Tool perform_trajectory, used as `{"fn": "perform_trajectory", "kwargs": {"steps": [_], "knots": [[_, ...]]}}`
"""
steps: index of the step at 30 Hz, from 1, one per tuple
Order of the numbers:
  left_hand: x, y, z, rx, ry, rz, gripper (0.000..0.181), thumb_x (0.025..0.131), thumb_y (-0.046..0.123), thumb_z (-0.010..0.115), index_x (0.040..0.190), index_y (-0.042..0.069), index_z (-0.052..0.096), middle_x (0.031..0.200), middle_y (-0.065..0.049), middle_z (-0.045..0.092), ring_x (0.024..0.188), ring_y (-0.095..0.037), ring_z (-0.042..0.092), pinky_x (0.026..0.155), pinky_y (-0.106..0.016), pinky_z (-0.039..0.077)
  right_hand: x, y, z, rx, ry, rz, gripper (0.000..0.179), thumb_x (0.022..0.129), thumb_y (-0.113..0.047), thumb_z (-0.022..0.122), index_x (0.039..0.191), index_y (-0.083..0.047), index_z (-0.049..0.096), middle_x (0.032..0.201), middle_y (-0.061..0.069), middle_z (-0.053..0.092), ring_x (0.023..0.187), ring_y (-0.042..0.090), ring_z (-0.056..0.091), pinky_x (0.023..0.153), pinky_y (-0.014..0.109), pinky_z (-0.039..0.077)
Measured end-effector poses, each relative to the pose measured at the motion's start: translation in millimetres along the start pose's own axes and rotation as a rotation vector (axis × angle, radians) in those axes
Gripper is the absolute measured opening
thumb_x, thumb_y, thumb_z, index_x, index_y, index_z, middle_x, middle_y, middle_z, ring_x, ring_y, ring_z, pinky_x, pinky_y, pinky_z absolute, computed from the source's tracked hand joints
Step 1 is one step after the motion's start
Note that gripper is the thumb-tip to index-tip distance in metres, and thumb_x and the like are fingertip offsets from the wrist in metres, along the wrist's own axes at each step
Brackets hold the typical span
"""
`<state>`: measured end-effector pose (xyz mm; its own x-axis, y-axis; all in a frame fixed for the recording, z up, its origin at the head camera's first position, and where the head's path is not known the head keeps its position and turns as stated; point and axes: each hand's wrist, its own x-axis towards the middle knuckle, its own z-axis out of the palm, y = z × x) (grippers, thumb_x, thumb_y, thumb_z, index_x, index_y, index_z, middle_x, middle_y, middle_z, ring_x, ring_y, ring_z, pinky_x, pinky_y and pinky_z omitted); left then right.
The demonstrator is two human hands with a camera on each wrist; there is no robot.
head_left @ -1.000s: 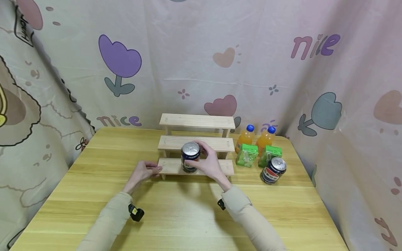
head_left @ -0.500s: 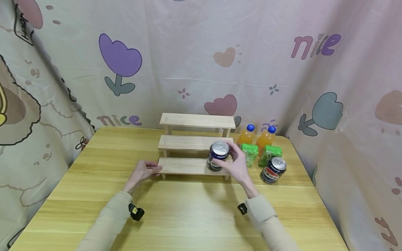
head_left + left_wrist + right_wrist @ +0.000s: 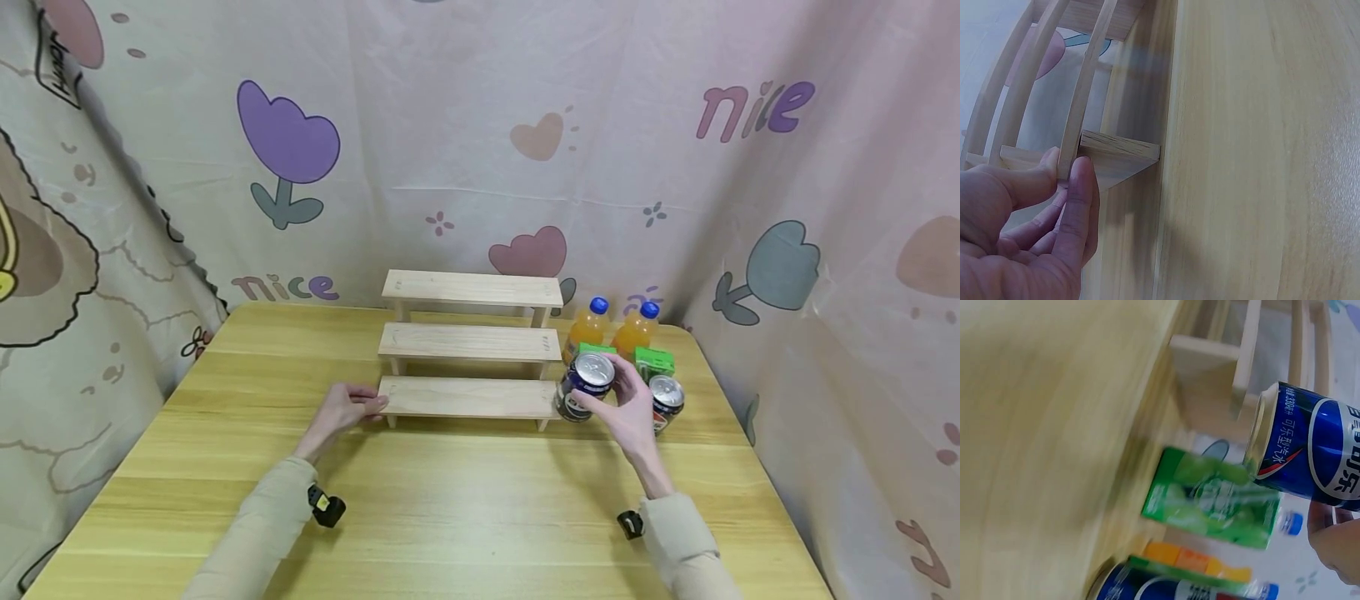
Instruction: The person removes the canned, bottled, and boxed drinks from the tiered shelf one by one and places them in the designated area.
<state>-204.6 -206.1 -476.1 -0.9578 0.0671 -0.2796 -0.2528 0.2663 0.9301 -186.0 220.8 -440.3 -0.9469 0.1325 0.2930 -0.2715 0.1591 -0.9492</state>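
A dark blue soda can [image 3: 583,385] is gripped between the thumb and fingers of my right hand [image 3: 628,408], just off the right end of the lowest shelf step. In the right wrist view the same can [image 3: 1313,447] hangs above the table, its base clear of the surface. My left hand [image 3: 347,410] pinches the left end of the three-step wooden shelf [image 3: 468,397]. The left wrist view shows thumb and index finger on either side of the lowest board [image 3: 1079,106]. All three steps of the shelf are bare.
Right of the shelf stand two orange juice bottles [image 3: 587,327] with blue caps, and two green juice boxes [image 3: 654,362] in front of them. A second soda can [image 3: 666,393] stands at the front of this group, partly behind my right hand. A patterned curtain [image 3: 450,125] hangs behind the table.
My right hand has carried the soda can rightward, from over the middle of the lowest step to past its right end. My left hand has stayed on the shelf's left end.
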Motion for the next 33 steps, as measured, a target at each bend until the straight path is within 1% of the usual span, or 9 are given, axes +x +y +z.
{"fn": "perform_trajectory", "kwargs": {"steps": [4, 10, 13, 16, 19, 22, 27, 29, 33], "knots": [[-1.2, 0.3, -0.4, 0.003, -0.005, 0.011, 0.039, 0.097, 0.008, 0.067, 0.121, -0.021, 0.056, 0.088, -0.006, 0.074, 0.074, -0.007, 0.070, 0.078, -0.028, 0.066, -1.2, 5, -9, 0.007, 0.037, 0.053, 0.072, 0.074, 0.013, 0.080, 0.138, 0.000, 0.051, 0.120, -0.015, 0.063, 0.118, 0.003, 0.057, 0.105, 0.009, 0.045], [-0.6, -0.2, -0.4, 0.005, 0.003, 0.004, 0.038, 0.096, 0.007, 0.067, 0.120, -0.020, 0.057, 0.089, -0.008, 0.075, 0.073, -0.008, 0.070, 0.077, -0.028, 0.066, -4.2, 13, -16, 0.029, 0.061, 0.062, 0.072, 0.074, 0.017, 0.078, 0.138, 0.002, 0.050, 0.120, -0.011, 0.062, 0.115, 0.004, 0.058, 0.103, 0.010, 0.047], [-0.7, 0.2, 0.7, 0.013, 0.008, 0.001, 0.038, 0.096, 0.008, 0.067, 0.120, -0.020, 0.057, 0.090, -0.009, 0.075, 0.073, -0.008, 0.070, 0.077, -0.028, 0.066, -8.0, 18, -19, -0.004, 0.061, 0.096, 0.073, 0.074, 0.015, 0.079, 0.139, 0.001, 0.049, 0.121, -0.011, 0.061, 0.114, 0.001, 0.057, 0.101, 0.007, 0.048], [-0.6, 0.6, 1.8, 0.016, 0.014, -0.004, 0.036, 0.096, 0.007, 0.067, 0.119, -0.019, 0.058, 0.087, -0.006, 0.075, 0.073, -0.009, 0.071, 0.078, -0.029, 0.066, -11.1, 21, -20, -0.047, 0.058, 0.138, 0.073, 0.075, 0.012, 0.080, 0.140, 0.000, 0.049, 0.121, -0.013, 0.060, 0.113, -0.003, 0.057, 0.098, 0.004, 0.048], [-0.3, 0.4, 2.6, 0.011, 0.019, -0.010, 0.035, 0.096, 0.007, 0.067, 0.118, -0.019, 0.059, 0.084, -0.003, 0.074, 0.073, -0.009, 0.071, 0.078, -0.029, 0.066, -12.3, 24, -21, -0.068, 0.052, 0.160, 0.074, 0.075, 0.011, 0.081, 0.140, 0.000, 0.048, 0.120, -0.014, 0.059, 0.112, -0.006, 0.057, 0.097, 0.003, 0.047], [-0.2, -0.1, 2.6, 0.012, 0.013, -0.007, 0.036, 0.096, 0.007, 0.067, 0.119, -0.019, 0.058, 0.084, -0.003, 0.074, 0.073, -0.008, 0.070, 0.078, -0.029, 0.066, -12.1, 25, -21, -0.062, 0.046, 0.165, 0.074, 0.075, 0.012, 0.080, 0.140, 0.002, 0.047, 0.123, -0.007, 0.059, 0.112, -0.006, 0.056, 0.098, 0.002, 0.047], [0.5, -0.8, 2.1, 0.022, 0.013, -0.001, 0.036, 0.096, 0.007, 0.067, 0.120, -0.019, 0.058, 0.089, -0.007, 0.075, 0.074, -0.009, 0.071, 0.079, -0.030, 0.066, -11.1, 27, -20, -0.088, 0.033, 0.187, 0.074, 0.077, 0.012, 0.078, 0.142, 0.003, 0.045, 0.135, 0.013, 0.057, 0.112, -0.009, 0.053, 0.098, 0.000, 0.044], [0.6, -0.7, 1.7, 0.025, 0.015, 0.003, 0.036, 0.096, 0.007, 0.067, 0.120, -0.019, 0.058, 0.089, -0.008, 0.075, 0.074, -0.009, 0.071, 0.079, -0.030, 0.066, -10.6, 28, -19, -0.099, 0.029, 0.200, 0.074, 0.077, 0.012, 0.078, 0.142, 0.002, 0.044, 0.139, 0.019, 0.055, 0.112, -0.010, 0.052, 0.097, -0.001, 0.043], [0.7, -0.8, 1.1, 0.025, 0.012, 0.013, 0.036, 0.097, 0.007, 0.066, 0.120, -0.020, 0.058, 0.088, -0.007, 0.075, 0.073, -0.008, 0.070, 0.079, -0.030, 0.066, -10.3, 29, -17, -0.109, 0.031, 0.212, 0.075, 0.076, 0.013, 0.078, 0.142, 0.004, 0.044, 0.140, 0.024, 0.054, 0.109, -0.012, 0.051, 0.097, -0.002, 0.041]]}}
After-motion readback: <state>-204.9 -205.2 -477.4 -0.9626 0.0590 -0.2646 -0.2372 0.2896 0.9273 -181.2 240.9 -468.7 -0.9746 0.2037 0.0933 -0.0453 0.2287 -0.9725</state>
